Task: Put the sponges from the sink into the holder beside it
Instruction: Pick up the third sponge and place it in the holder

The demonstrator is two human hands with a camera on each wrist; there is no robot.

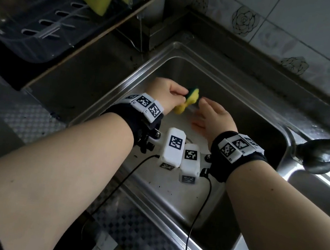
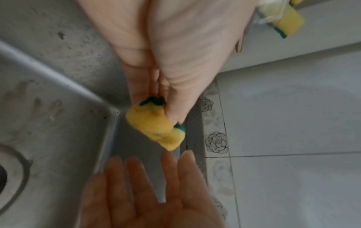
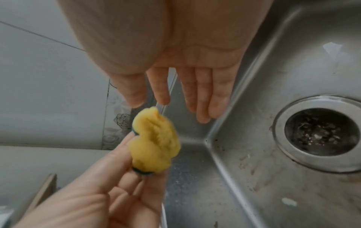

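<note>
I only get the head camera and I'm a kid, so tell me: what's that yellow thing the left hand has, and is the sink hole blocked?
Observer: The left hand pinches a squashed yellow sponge with a green scrubby side, clear in the left wrist view.
Operator: Is the other hand grabbing it too?
Observer: No. In the right wrist view the right hand has straight fingers, close to the sponge but apart from it.
Operator: And the hole?
Observer: The wrist cameras hide it from you. The drain has a strainer with bits of dirt in it, and no sponge on it.
</note>
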